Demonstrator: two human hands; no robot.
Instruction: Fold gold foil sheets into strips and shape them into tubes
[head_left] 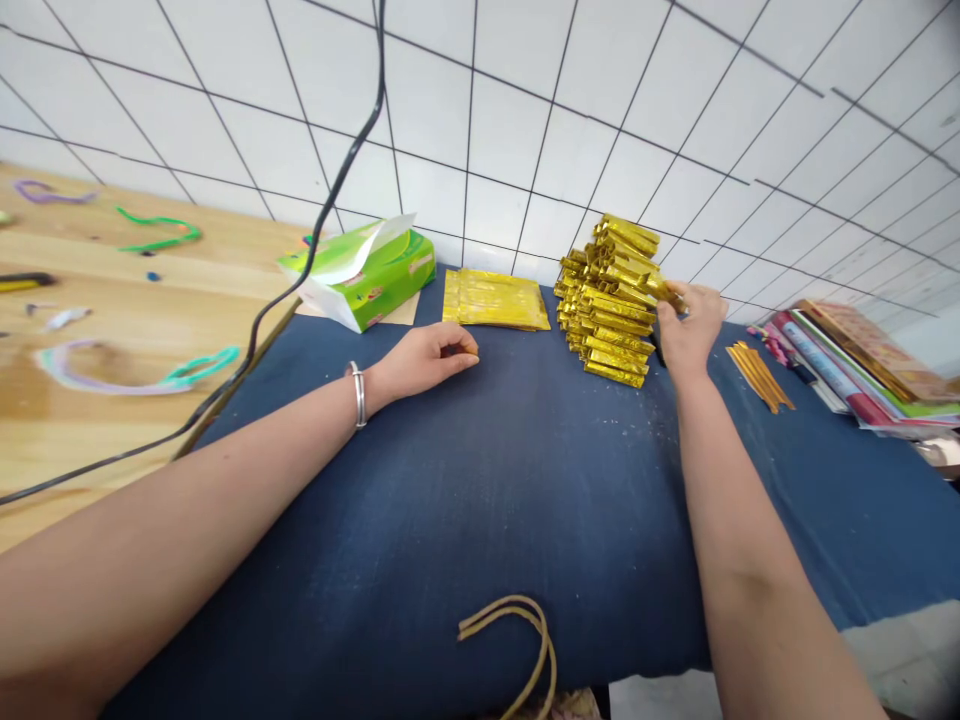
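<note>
A tall pile of folded gold-foil paper pieces (611, 300) stands at the far side of the dark blue cloth (480, 500), just short of the white tiled wall (525, 130). The right hand (688, 328) is up against the pile's right flank, fingers closed around one folded gold piece at its upper edge; thumb and fingertips appear pinched on it, though the wrist hides part of the grip. Judging from this, the step in hand is the setting of a finished fold onto the pile, or the lifting of one off it; which of the two cannot be told. Whatever follows calls for a light touch, since the pile leans a little and its pieces lie loosely crossed.

The left hand (426, 358) rests on the cloth well left of the pile, fingers curled loosely under, holding nothing that can be seen; a metal bangle (359, 393) sits on its wrist. Beyond it a flat sheaf of unfolded gold sheets (495, 298) lies near the wall, between the pile and a green tissue pack (360, 272). A few thin gold strips (759, 375) lie right of the right hand, beside a stack of coloured booklets (862, 370). A black cable (300, 270) hangs across the wooden tabletop (112, 330) at left, where pipe cleaners (135, 372) lie scattered. A tan looped cord (517, 640) lies at the cloth's near edge.
</note>
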